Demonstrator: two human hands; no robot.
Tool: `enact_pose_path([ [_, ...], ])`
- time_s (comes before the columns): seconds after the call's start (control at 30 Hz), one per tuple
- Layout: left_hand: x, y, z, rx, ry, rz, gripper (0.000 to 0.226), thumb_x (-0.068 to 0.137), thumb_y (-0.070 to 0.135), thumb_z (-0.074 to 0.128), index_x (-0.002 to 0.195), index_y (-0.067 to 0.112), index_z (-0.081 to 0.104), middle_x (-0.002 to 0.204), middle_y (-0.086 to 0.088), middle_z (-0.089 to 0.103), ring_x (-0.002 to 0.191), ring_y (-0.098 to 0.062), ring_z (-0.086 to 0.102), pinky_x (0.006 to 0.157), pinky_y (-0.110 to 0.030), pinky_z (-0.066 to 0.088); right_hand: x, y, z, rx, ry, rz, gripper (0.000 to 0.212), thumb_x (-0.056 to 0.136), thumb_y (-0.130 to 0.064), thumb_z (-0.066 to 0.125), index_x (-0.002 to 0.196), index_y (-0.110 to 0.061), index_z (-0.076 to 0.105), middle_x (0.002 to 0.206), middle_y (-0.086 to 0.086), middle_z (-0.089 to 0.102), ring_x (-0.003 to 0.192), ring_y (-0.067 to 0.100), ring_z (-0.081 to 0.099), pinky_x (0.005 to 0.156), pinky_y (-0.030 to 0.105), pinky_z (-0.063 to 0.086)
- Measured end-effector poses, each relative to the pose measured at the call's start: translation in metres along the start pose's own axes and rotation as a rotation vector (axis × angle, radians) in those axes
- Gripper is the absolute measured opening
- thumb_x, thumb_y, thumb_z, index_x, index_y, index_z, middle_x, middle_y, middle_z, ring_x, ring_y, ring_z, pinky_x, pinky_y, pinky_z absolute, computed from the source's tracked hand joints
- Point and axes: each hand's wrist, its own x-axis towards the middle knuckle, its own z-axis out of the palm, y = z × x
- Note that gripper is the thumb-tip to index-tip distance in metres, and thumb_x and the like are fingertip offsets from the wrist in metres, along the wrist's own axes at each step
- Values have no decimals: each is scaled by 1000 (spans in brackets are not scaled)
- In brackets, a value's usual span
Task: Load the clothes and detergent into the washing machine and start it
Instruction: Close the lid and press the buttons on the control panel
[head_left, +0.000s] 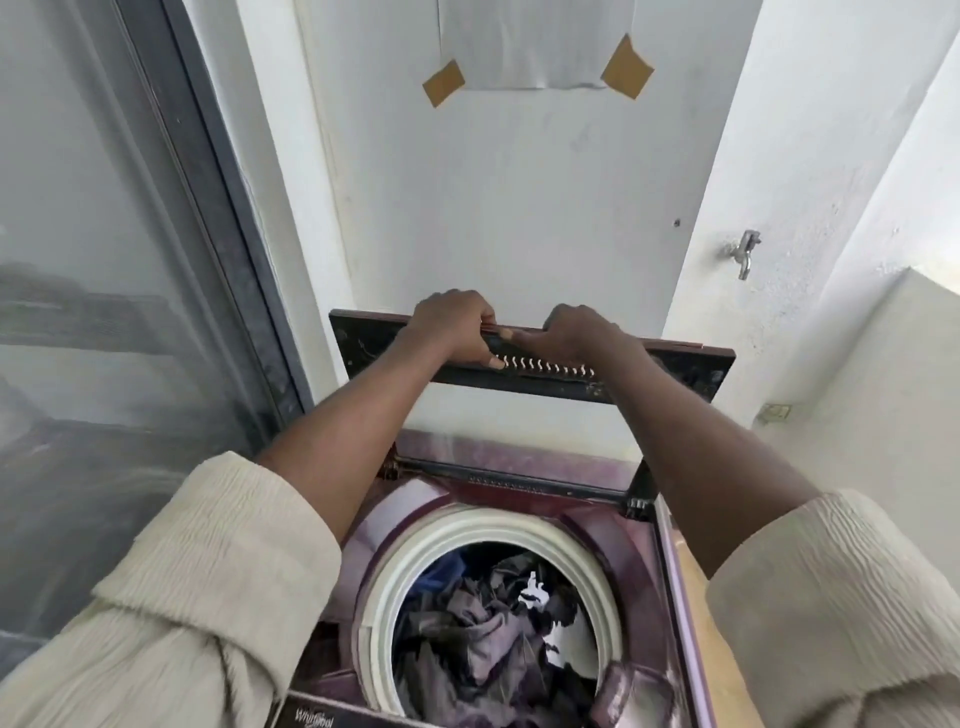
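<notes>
Your left hand (454, 325) and right hand (579, 332) both clasp the far top edge of the raised lid (670, 371), a flat dark panel. Near you, the washing machine (636, 551) gapes open: a round white-rimmed drum holds the crumpled clothes (485, 629), grey, blue and patterned fabric.

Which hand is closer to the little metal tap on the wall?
The right hand. It grips the raised lid's top edge, with the tap up and to its right. The left hand grips the same edge further left, farther from the tap.
</notes>
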Motion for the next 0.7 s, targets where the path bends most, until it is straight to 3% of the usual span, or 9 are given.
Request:
enact_pose_path([
  [0.17,-43,-4,1,1,-109,87,35,66,60,72,85,33,61,80,7,61,80,-21,56,66,-30,38,-48,-12,19,-35,80,44,70,78,-82,36,83,-14,52,87,7,53,86,28,48,94,49,33],
  [0.33,-100,-15,12,-194,-299,156,25,65,57,76,76,38,63,74,12,66,75,-16,62,64,-30,44,-110,-21,48,-24,89,62,65,83,-75,37,69,-14,54,67,1,52,81,28,52,89,48,33],
  [0.43,-138,-23,29,-323,-369,204,41,64,60,75,92,30,72,83,10,70,79,-12,64,71,-32,49,-151,-21,77,-13,66,49,64,81,-75,43,62,-15,52,66,3,54,74,27,53,83,44,40],
  [0.5,-167,-27,47,-405,-424,233,44,67,61,75,98,29,75,83,15,70,80,-3,62,70,-26,47,-181,-19,98,24,17,37,60,78,-71,51,58,-15,51,64,4,55,70,27,55,67,33,42],
  [0.6,-207,-32,83,-445,-491,260,37,72,59,72,99,34,75,63,16,59,61,-2,52,59,-25,36,-218,-19,132,31,-57,41,59,75,-66,60,57,-9,61,54,3,54,63,27,57,52,30,39],
  [0.63,-219,-35,96,-452,-523,259,36,75,57,70,103,33,74,61,14,56,58,-3,48,58,-26,34,-227,-19,144,30,-77,45,61,74,-66,62,61,-6,66,55,5,59,62,26,59,52,31,43],
  [0.7,-241,-40,122,-446,-575,233,39,82,50,67,115,30,70,76,9,67,68,-8,53,64,-27,38,-244,-17,171,35,-120,62,63,74,-67,64,68,-5,70,60,7,65,60,24,60,54,32,47],
])
